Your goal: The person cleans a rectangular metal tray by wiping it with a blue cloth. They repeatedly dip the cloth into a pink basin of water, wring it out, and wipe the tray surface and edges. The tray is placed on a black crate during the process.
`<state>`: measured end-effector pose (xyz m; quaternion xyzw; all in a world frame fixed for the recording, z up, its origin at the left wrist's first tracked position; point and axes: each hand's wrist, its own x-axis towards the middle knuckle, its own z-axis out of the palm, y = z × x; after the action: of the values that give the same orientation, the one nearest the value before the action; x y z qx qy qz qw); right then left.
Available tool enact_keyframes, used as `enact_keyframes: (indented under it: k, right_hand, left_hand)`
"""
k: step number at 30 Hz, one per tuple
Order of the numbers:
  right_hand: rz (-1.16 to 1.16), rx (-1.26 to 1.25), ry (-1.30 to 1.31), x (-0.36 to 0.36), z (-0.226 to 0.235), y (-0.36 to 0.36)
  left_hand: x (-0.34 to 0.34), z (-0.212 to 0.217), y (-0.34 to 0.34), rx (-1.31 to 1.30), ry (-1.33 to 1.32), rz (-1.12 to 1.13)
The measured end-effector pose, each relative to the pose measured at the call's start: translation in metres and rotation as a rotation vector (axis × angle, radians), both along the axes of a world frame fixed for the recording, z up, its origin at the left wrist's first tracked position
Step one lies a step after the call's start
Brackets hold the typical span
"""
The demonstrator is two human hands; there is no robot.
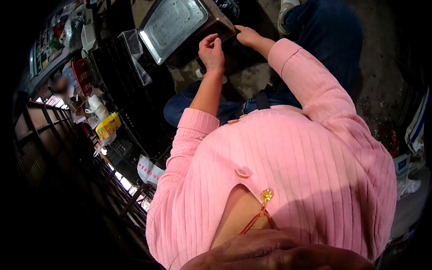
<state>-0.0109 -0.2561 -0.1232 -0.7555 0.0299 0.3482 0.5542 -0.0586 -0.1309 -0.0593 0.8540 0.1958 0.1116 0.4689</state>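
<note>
I see the metal tray at the top, tilted, just beyond both hands. The left hand has its fingers curled together near the tray's lower corner; the right hand touches its dark edge with fingers bent. The tray holds only small specks. Black crates stand to the left.

A yellow boxy package sits left among dark crates; below it lies a white printed bag. A red flat label stands higher up.
</note>
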Motion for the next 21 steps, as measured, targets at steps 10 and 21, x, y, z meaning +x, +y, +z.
enact_keyframes:
  k: [10,21]
  right_hand:
    - [0.048,0.067,0.036,-0.005,0.015,0.0]
    - [-0.026,-0.367,-0.16,0.023,0.033,-0.027]
  left_hand:
    - [-0.002,-0.058,0.031,-1.292,0.583,0.538]
    - [0.003,0.016,0.038,-1.729,0.208,0.576]
